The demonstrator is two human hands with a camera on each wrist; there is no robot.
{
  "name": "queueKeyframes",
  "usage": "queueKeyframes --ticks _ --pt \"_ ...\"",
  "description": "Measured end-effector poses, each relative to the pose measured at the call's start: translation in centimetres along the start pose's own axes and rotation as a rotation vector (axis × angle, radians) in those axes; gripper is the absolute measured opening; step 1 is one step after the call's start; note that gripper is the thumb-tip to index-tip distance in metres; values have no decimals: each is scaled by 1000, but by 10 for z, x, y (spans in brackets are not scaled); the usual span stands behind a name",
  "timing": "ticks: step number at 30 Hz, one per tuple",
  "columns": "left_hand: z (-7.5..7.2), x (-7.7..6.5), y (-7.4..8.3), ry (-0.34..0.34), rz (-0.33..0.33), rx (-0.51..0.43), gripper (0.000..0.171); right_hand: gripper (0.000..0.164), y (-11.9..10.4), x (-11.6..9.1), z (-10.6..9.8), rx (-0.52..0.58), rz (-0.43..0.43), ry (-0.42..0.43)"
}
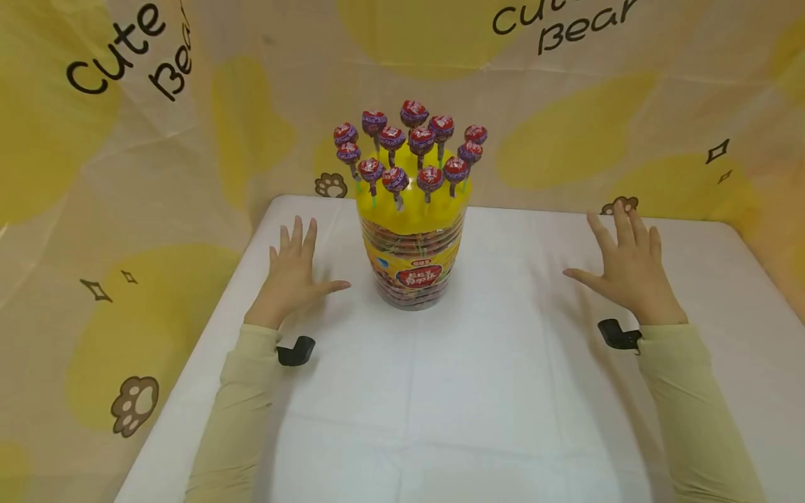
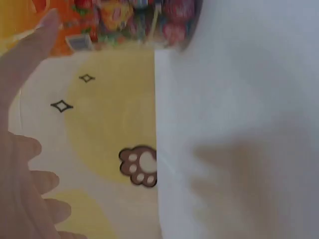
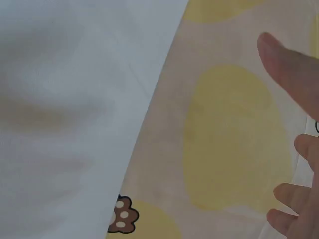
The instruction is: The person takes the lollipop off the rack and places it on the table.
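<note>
A clear ribbed tub [image 1: 415, 279] with a yellow lid [image 1: 409, 216] stands upright on the white table. Several lollipops [image 1: 421, 140] in red and purple wrappers stick up out of the lid, and more wrapped candy shows through the tub's wall. To the tub's left, my left hand [image 1: 292, 276] is held with fingers spread, thumb toward the tub but apart from it. Well to the right, my right hand [image 1: 632, 269] has its fingers spread too and holds nothing. The left wrist view shows the tub's printed side [image 2: 119, 20] beyond the left thumb.
The white table [image 1: 472, 405] extends around the tub. Behind it and at both sides hangs a cream and yellow printed cloth [image 1: 440, 42] with paw prints and lettering. A black wrist mount [image 1: 298, 351] sits at the left cuff, another mount [image 1: 616, 334] at the right.
</note>
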State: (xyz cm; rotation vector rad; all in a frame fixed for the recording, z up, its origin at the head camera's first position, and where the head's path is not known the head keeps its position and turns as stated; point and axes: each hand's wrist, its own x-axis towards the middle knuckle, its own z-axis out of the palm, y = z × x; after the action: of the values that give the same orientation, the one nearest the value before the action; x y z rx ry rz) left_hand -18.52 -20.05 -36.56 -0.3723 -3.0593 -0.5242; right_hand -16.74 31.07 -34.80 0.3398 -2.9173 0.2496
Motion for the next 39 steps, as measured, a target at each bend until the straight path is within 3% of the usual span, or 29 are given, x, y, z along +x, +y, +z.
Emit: queueKeyframes --ticks 5,10,15,18,26,32,35,39 --pt "10 1 14 24 28 -178 118 93 -6 5 -2 11 -77 160" --pt "18 2 28 44 48 -288 115 81 -14 11 -5 31 -129 290" --pt "29 11 43 43 90 -328 115 73 -27 14 -12 108 -112 336" --pt "34 14 50 33 74 -373 117 71 -40 19 -17 167 -106 335" --pt "42 17 61 28 33 -549 114 62 -83 41 -29 406 -126 322" --pt "54 16 66 111 84 -656 110 35 -112 58 -28 584 -214 497" --pt "58 15 70 153 97 -699 108 23 -125 66 -26 749 -228 557" --pt "62 13 73 175 70 -731 104 20 -141 77 -24 1001 -213 540"
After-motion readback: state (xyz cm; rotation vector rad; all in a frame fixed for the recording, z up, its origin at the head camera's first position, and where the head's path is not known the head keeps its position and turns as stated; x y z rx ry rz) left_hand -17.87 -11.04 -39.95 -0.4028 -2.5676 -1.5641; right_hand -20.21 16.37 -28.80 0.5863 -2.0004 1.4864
